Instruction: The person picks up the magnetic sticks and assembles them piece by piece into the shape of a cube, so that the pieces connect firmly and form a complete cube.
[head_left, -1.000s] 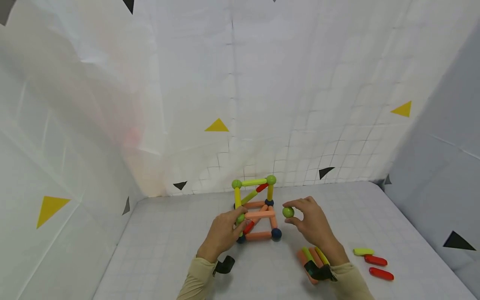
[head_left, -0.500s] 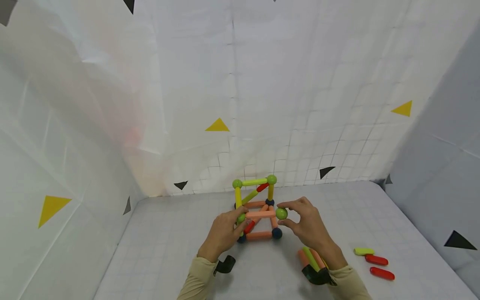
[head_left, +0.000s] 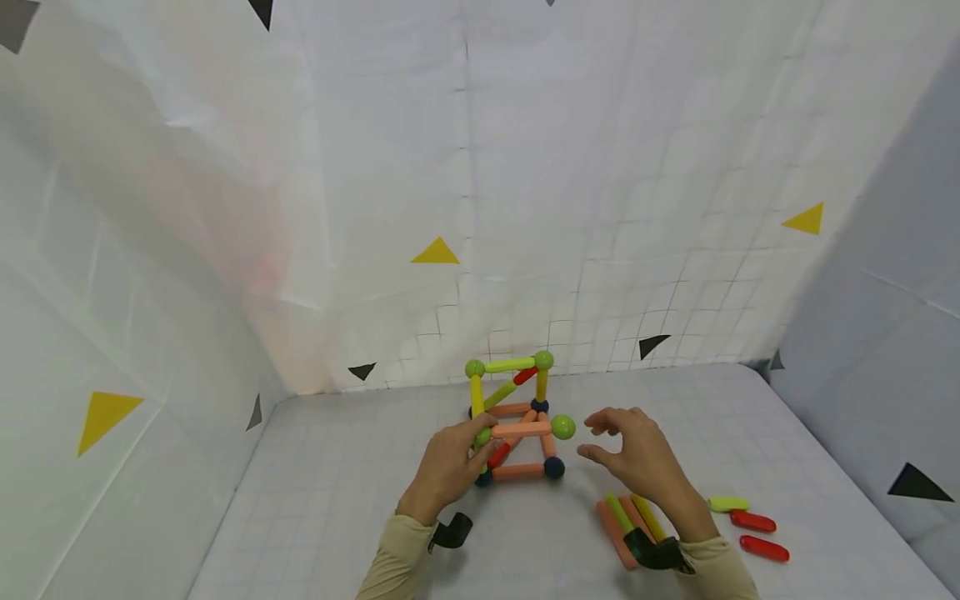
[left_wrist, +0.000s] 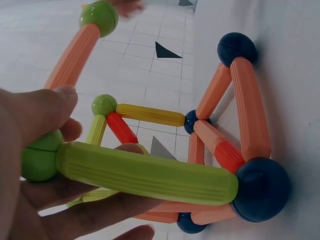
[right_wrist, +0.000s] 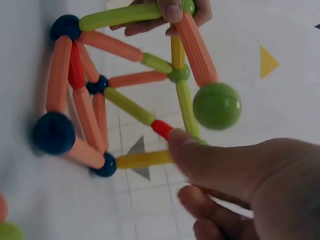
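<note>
A frame of coloured rods and balls point(head_left: 513, 400) stands mid-table on navy corner balls. My left hand point(head_left: 480, 437) grips its near-left corner. The thumb lies over a green ball point(left_wrist: 39, 162) and the fingers curl under a lime rod point(left_wrist: 145, 172). From that corner an orange rod point(head_left: 522, 430) runs right to a free green ball point(head_left: 563, 427), seen close in the right wrist view as green ball point(right_wrist: 217, 106). My right hand point(head_left: 592, 435) hovers just right of that ball. Its fingers are loosely spread, hold nothing and do not touch the ball.
Loose orange, green and yellow rods point(head_left: 626, 521) lie by my right wrist. Further right are a short lime piece point(head_left: 727, 503) and two red pieces point(head_left: 752, 520). White gridded walls close the table at the back, left and right.
My right hand brought the green ball leftward onto the end of the orange rod, let go of it and drew back to the right. The left hand kept its hold.
</note>
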